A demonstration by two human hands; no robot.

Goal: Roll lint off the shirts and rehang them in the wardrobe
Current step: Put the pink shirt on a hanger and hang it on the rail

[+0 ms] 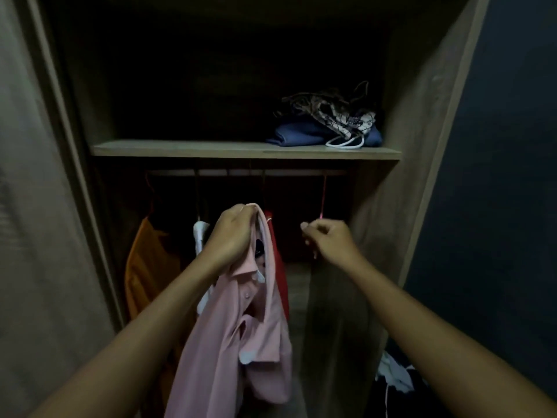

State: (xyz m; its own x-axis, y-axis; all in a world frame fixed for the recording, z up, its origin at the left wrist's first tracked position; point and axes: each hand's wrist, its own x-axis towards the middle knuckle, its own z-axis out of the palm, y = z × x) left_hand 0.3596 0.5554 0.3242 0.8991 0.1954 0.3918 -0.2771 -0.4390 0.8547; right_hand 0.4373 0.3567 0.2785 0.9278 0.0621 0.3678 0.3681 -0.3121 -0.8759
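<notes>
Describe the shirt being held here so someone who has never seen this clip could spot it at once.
Inside the open wardrobe, look below the shelf to the hanging rail. Just in front of it, the left hand grips the pink shirt by its bunched top. Unlike the orange garment, white garment and red garment behind it, it hangs from the hand, not the rail.

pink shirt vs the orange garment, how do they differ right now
The pink shirt is off the rail, gripped at its top by the left hand; the orange garment hangs from the rail. The pink shirt droops bunched at the middle; the orange garment hangs at the far left. Both dangle downward.
</notes>
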